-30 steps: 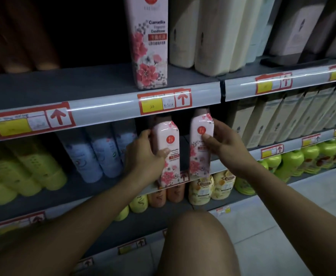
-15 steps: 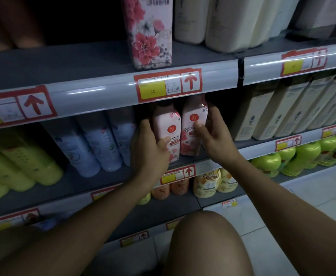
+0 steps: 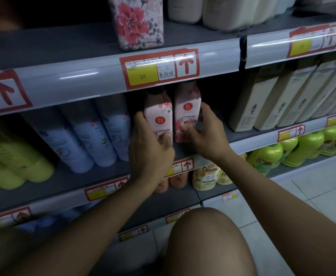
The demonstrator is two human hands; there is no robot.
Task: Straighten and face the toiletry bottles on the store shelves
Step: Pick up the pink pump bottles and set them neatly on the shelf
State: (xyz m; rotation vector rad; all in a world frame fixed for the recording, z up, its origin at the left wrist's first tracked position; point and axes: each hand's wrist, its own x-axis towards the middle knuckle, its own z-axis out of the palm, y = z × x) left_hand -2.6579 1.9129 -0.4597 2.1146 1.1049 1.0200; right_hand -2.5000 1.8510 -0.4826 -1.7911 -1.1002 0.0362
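The head camera, the only view, looks down past a bent knee (image 3: pixel 206 242) at a run of store shelves. On the middle shelf (image 3: pixel 103 176), near the centre of its span and set a little back from the front edge, two pink Camellia bottles stand side by side, touching or nearly so, both upright with their printed fronts turned outward. The left hand (image 3: pixel 149 154) grips the left pink bottle (image 3: pixel 158 118), fingers curled behind its far side and thumb across its lower front. The right hand (image 3: pixel 206 134) grips the right pink bottle (image 3: pixel 187 114), fingers wrapped round its right side and thumb pressed on the lower label. Both bottle bases are hidden by the hands, so whether they rest fully on the shelf cannot be told. As a judgement, this pair is almost faced: labels forward, bodies vertical, only release and perhaps a final nudge toward the front edge remaining. Toward the left end of the same shelf, the pale blue bottles (image 3: pixel 87 136) and the yellow-green bottles (image 3: pixel 14 164) lean in slanted rows and likely still want straightening. At the right end the cream cartons (image 3: pixel 266 100) stand in an even rank. On the shelf above, a tall floral carton (image 3: pixel 137 22) sits at the front edge over the price tag (image 3: pixel 159 68). The green bottles (image 3: pixel 302 148) lower right look orderly.
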